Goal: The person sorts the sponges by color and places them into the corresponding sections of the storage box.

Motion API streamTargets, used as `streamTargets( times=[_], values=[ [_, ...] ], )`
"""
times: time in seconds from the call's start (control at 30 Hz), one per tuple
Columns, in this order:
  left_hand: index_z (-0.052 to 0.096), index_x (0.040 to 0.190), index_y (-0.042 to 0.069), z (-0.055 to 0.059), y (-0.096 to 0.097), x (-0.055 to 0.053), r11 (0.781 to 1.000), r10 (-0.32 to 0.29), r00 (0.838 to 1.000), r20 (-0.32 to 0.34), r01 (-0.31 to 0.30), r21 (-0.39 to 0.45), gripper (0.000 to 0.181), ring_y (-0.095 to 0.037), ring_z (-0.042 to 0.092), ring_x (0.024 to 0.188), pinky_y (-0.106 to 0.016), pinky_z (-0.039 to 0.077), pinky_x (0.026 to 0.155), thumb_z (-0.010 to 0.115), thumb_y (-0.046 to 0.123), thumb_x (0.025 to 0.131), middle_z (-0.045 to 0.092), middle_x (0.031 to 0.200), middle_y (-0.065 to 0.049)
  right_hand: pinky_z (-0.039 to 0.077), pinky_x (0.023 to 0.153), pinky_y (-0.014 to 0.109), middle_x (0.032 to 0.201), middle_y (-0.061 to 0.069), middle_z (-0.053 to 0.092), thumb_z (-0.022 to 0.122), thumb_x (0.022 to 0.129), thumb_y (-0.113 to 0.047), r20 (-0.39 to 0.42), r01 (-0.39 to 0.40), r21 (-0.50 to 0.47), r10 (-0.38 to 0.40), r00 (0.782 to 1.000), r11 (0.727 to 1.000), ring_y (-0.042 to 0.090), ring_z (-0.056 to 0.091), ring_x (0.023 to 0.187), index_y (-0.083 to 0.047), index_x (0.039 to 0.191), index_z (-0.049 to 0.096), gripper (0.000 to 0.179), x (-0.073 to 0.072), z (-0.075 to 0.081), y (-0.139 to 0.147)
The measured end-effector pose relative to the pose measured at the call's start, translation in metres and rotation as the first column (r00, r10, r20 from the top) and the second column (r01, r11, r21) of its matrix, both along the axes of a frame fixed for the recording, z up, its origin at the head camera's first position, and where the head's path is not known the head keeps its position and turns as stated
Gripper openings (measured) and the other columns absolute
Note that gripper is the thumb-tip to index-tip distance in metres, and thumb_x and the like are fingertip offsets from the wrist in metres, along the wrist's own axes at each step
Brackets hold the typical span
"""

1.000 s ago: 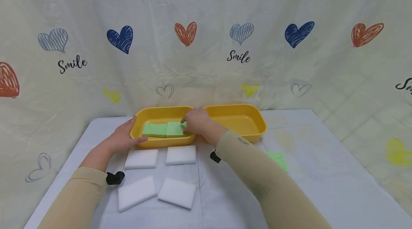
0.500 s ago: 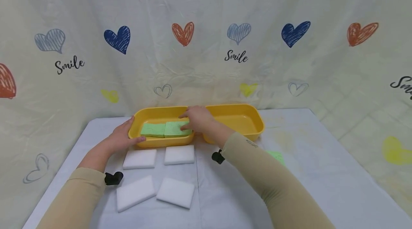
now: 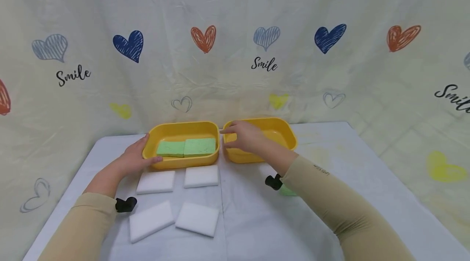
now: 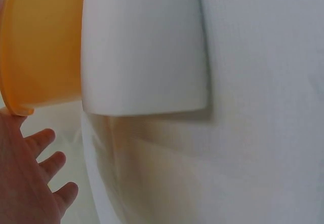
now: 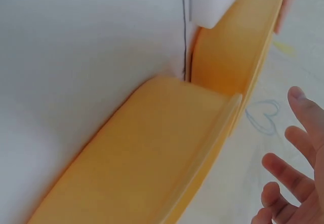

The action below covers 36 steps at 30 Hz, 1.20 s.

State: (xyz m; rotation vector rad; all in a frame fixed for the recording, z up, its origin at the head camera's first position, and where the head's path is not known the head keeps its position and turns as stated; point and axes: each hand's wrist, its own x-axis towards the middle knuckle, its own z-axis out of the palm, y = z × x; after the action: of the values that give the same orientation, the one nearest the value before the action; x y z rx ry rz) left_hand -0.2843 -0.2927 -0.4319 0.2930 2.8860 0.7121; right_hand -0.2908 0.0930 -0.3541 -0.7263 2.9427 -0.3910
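Two green sponges (image 3: 200, 147) lie side by side inside the left yellow tray (image 3: 183, 163). My left hand (image 3: 135, 157) holds that tray by its left end, thumb over the front rim; in the left wrist view several fingers (image 4: 65, 193) spread free beyond the edge. My right hand (image 3: 246, 136) hovers over the left end of the right yellow tray (image 3: 277, 120), fingers apart and holding nothing. In the right wrist view its loosely bent fingers (image 5: 288, 173) are beside both trays.
Several white sponge blocks (image 3: 155, 182) lie in two rows before the left tray. Another green sponge (image 3: 287, 191) is mostly hidden by my right sleeve. Behind the table (image 3: 253, 220) hangs a white curtain (image 3: 235, 0) printed with hearts.
My right hand has withdrawn from the green sponge in the left tray and moved right, over the right tray. The left hand keeps its hold. The head view has shifted slightly.
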Motion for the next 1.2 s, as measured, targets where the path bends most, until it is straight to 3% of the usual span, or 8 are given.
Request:
streamTargets(
  times=[0.1,0.6,0.87,1.03,1.2],
  values=[
    [-0.001,0.156,-0.004,0.000,-0.001,0.001,1.000,-0.002,1.000,-0.007,0.002,0.005,0.117,-0.054,0.019,0.140,-0.070,0.018,0.111,0.066,0.062,0.086,0.015,0.157,-0.035,0.045,0.104,0.042,0.134,0.004,0.058,0.077,0.085,-0.045,0.012,0.031,-0.015,-0.031,0.999,0.999,0.025,0.053,0.120,-0.028,0.136,0.063,0.055,0.008,-0.001,0.018],
    [-0.002,0.156,-0.004,0.001,-0.003,0.001,1.000,-0.018,1.000,0.000,0.018,0.008,0.117,-0.053,0.020,0.140,-0.068,0.018,0.112,0.065,0.061,0.086,0.015,0.157,-0.035,0.051,0.089,0.047,0.127,0.005,0.061,0.077,0.083,-0.048,-0.051,0.097,-0.074,-0.101,0.994,0.993,0.029,0.057,0.113,-0.025,0.133,0.065,0.057,0.065,-0.013,0.130],
    [-0.002,0.156,-0.004,-0.002,-0.003,-0.001,1.000,-0.021,1.000,0.005,0.021,0.018,0.118,-0.053,0.018,0.141,-0.068,0.017,0.112,0.065,0.064,0.086,0.014,0.157,-0.035,0.049,0.071,0.035,0.127,0.009,0.060,0.077,0.082,-0.050,0.012,0.187,-0.063,-0.186,0.982,0.980,0.027,0.057,0.093,-0.022,0.136,0.063,0.062,0.085,-0.021,0.176],
    [-0.002,0.156,-0.003,0.000,-0.002,0.000,1.000,-0.021,1.000,0.005,0.021,0.021,0.118,-0.053,0.019,0.140,-0.068,0.018,0.112,0.065,0.063,0.086,0.015,0.157,-0.035,0.049,0.073,0.035,0.127,0.008,0.060,0.078,0.080,-0.052,0.062,0.187,-0.049,-0.184,0.981,0.981,0.028,0.056,0.096,-0.023,0.136,0.063,0.065,0.090,-0.024,0.189],
    [-0.003,0.156,-0.003,0.000,-0.002,-0.001,1.000,-0.020,1.000,0.009,0.019,0.024,0.118,-0.053,0.020,0.140,-0.069,0.018,0.112,0.065,0.064,0.086,0.015,0.157,-0.034,0.052,0.087,0.050,0.134,0.012,0.056,0.078,0.076,-0.059,0.160,0.185,0.001,-0.183,0.970,0.983,0.034,0.055,0.112,-0.027,0.136,0.063,0.069,0.094,-0.030,0.202]
  ],
)
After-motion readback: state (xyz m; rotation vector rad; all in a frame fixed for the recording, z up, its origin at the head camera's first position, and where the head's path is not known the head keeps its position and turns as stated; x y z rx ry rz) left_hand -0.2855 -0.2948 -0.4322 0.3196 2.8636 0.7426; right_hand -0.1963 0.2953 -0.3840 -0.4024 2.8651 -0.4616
